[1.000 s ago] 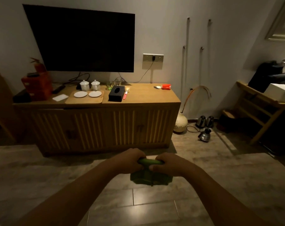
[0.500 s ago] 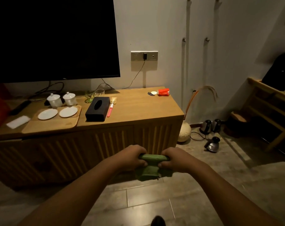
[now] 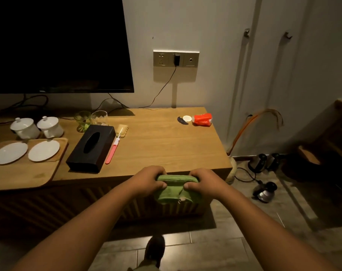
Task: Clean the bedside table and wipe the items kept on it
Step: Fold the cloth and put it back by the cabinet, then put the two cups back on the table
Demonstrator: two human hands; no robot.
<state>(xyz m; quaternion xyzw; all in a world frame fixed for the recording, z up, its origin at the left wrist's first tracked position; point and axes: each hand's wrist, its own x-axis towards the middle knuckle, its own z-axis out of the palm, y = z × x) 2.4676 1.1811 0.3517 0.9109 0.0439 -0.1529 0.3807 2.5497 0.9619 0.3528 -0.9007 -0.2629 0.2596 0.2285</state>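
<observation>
A folded green cloth (image 3: 175,191) hangs between my left hand (image 3: 148,179) and my right hand (image 3: 204,182), both gripping its top edge just in front of the wooden table (image 3: 166,145). On the table lie a black tissue box (image 3: 92,147), a pink-handled brush (image 3: 113,150), a red packet (image 3: 202,119), a small white disc (image 3: 187,118) and a dark scrap (image 3: 181,120). Farther left stand two glasses (image 3: 92,119), two white lidded cups (image 3: 36,127) and a wooden tray (image 3: 29,173) with two white saucers (image 3: 27,152).
A dark TV (image 3: 58,44) hangs over the table's left half. A wall socket (image 3: 176,58) has a cable running down to the tabletop. Kettles (image 3: 264,173) and cords lie on the floor at right, beside a vase (image 3: 231,169) and wooden furniture (image 3: 326,153).
I have walked closer to the table and the view has tilted down. Both hands keep the same grip on the green cloth, now near the table's front edge.
</observation>
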